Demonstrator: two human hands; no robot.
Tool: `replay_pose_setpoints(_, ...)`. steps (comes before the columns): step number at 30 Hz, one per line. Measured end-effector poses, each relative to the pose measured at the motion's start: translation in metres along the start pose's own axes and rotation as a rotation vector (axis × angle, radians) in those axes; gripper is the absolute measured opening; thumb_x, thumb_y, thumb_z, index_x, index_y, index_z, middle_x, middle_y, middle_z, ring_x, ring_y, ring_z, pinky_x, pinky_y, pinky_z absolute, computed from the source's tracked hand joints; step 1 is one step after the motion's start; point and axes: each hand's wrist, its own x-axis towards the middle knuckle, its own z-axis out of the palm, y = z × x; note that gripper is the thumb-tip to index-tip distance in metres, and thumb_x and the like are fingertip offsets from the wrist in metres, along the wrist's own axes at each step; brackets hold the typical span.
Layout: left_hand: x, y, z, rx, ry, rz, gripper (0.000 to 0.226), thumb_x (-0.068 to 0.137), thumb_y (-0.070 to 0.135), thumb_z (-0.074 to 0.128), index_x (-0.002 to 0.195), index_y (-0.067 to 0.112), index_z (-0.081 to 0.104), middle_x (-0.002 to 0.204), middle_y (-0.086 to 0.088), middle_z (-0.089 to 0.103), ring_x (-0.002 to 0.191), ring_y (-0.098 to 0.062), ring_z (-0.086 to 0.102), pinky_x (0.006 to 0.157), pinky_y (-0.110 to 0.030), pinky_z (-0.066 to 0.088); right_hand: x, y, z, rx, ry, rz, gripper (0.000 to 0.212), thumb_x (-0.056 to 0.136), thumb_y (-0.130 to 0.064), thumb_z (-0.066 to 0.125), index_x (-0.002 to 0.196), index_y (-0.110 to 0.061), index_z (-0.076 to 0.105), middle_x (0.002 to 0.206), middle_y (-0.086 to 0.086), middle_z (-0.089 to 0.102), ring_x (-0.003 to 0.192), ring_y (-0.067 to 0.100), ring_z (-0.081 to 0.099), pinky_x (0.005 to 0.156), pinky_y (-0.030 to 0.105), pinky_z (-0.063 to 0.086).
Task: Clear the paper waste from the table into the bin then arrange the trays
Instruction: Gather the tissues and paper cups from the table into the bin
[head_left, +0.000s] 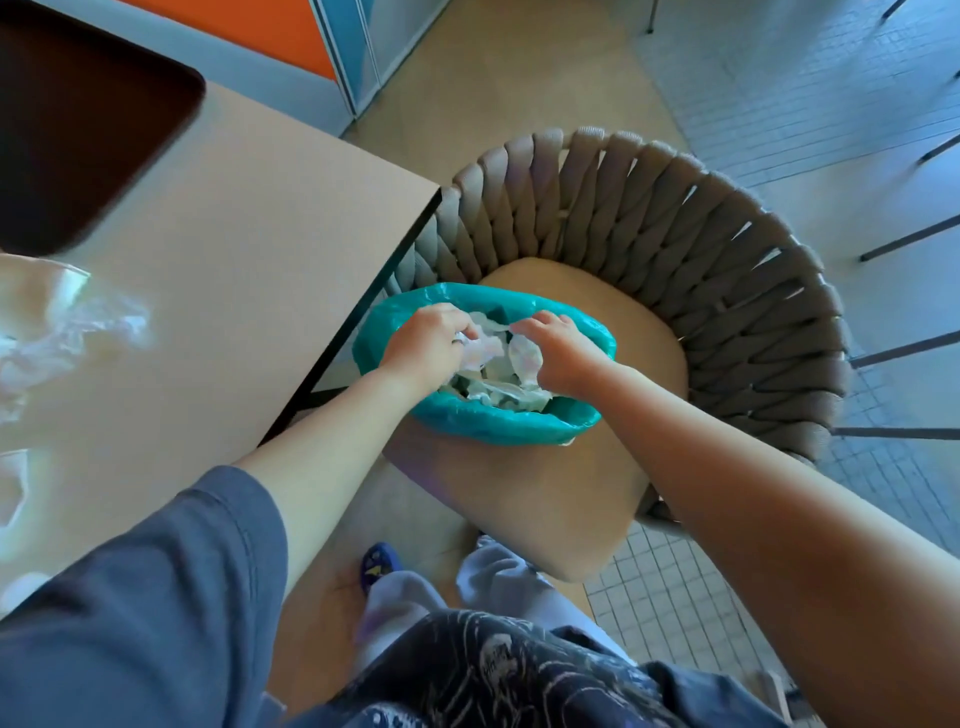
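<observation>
- Both hands are down over the mouth of the bin (470, 415), a teal-lined one standing on the seat of a woven chair (675, 223) just off the table's corner; crumpled white paper (498, 358) sits directly under and between the two hands.
- The left hand (423, 345) has its fingers curled in on a wad of that paper, with a ring just showing; it looks like a pinch or a push, and I can't tell which.
- The right hand (558, 353) is bent over the same heap, fingers hooked down onto the paper. Whether it grips or only presses is not plain from here.
- The relation that matters next: the remaining paper waste (67, 322) lies on the table (249, 249), well off to the left of both hands and back toward the person, so the left hand is the nearer one for the reach.
- That loose waste spreads in a ragged line along the near table edge, with more scraps (13, 488) closer to the left sleeve.
- A dark tray (88, 119) sits farther out beyond that waste, on the far left of the hands, not yet dealt with.
- My guess is the binning is partway through.
</observation>
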Motion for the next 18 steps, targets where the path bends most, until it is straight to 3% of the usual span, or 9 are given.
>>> replay_pose_setpoints(4,-0.004,-0.004,0.004,0.009,0.0,-0.031,0.031,0.082,0.0,0.052,0.103,0.016,0.067,0.116,-0.002,0.062,0.112,-0.021,0.052,0.092,-0.039,0.046,0.004,0.001,0.001,-0.02,-0.033,-0.017,0.065,0.08,0.001,0.053,0.139,-0.021,0.037,0.136,0.005,0.041,0.123,0.025,0.038,0.103,0.039,0.039)
replay_pose_setpoints(9,-0.012,-0.014,0.0,0.042,0.055,-0.08,0.027,0.085,0.008,0.054,0.11,0.015,0.063,0.116,-0.005,0.059,0.113,-0.024,0.049,0.089,-0.039,0.045,0.012,-0.008,0.001,-0.037,-0.026,-0.056,0.061,0.082,0.001,0.05,0.137,-0.02,0.039,0.137,0.006,0.041,0.127,0.025,0.036,0.103,0.04,0.04)
replay_pose_setpoints(18,-0.044,-0.035,-0.04,0.001,0.324,-0.079,0.027,0.084,0.034,0.058,0.098,0.012,0.065,0.101,-0.005,0.065,0.102,-0.024,0.053,0.087,-0.037,0.046,0.04,-0.062,-0.002,-0.056,0.122,-0.202,0.049,0.084,0.001,0.042,0.132,-0.013,0.046,0.13,0.012,0.042,0.124,0.029,0.036,0.099,0.041,0.042)
